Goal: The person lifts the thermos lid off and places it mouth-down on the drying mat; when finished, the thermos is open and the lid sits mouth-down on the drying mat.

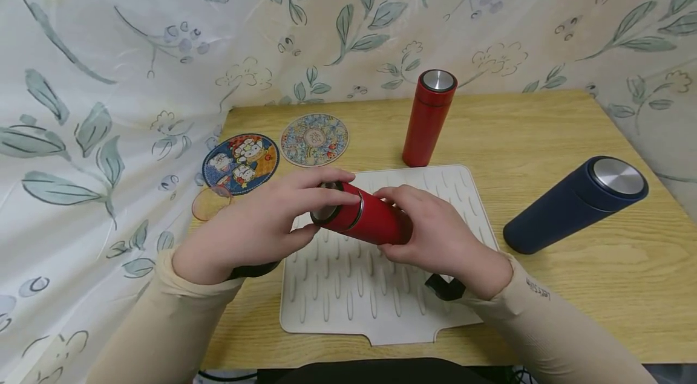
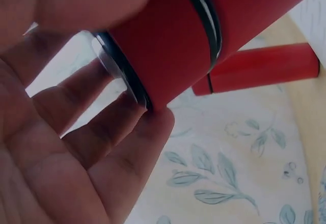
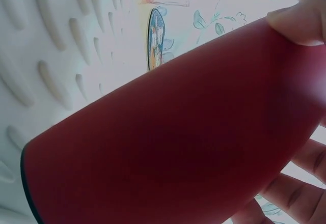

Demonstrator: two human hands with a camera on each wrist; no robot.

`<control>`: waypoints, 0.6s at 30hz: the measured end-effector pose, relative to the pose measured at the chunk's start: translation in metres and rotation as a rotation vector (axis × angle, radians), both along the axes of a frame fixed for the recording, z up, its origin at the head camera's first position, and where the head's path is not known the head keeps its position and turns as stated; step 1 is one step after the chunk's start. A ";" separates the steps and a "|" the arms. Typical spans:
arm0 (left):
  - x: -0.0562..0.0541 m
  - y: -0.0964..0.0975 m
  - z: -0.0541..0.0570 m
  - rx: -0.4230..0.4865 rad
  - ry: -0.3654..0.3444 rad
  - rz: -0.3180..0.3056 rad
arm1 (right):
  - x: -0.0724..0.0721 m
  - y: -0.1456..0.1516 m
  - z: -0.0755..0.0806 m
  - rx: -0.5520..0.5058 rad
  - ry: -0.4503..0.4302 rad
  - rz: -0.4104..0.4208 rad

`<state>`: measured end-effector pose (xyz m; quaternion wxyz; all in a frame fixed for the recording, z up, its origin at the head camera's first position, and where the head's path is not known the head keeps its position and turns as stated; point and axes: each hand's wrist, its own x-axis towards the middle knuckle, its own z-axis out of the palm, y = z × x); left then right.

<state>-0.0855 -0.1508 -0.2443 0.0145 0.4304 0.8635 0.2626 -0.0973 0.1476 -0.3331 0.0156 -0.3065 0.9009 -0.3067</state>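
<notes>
Right hand (image 1: 435, 230) grasping the red flask (image 1: 378, 224), left hand (image 1: 256, 221) gripping its cap (image 1: 344, 219) at left, I hold it tilted over the white mat (image 1: 348, 314), seemingly at the cap step, so any twist next needs firm bracing.

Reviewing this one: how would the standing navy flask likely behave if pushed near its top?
The navy flask is tall and narrow, so it would probably tip. Its cylindrical body suggests it might then roll across the table. The metallic-looking lid top and even sides suggest a stiff shell.
</notes>
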 end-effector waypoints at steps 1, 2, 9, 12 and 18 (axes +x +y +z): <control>0.000 0.000 0.000 0.006 -0.011 0.014 | 0.000 0.000 0.000 -0.002 0.000 0.001; 0.000 0.000 0.000 0.013 -0.025 0.035 | 0.001 0.000 0.000 -0.005 -0.002 0.001; -0.001 0.006 -0.002 -0.032 -0.028 0.257 | 0.001 0.001 -0.001 -0.012 -0.006 -0.010; -0.001 0.006 -0.006 -0.038 -0.006 0.235 | 0.000 0.001 -0.003 -0.007 0.006 -0.016; 0.000 0.002 -0.007 -0.003 -0.004 0.008 | -0.001 0.003 -0.005 0.014 0.025 -0.020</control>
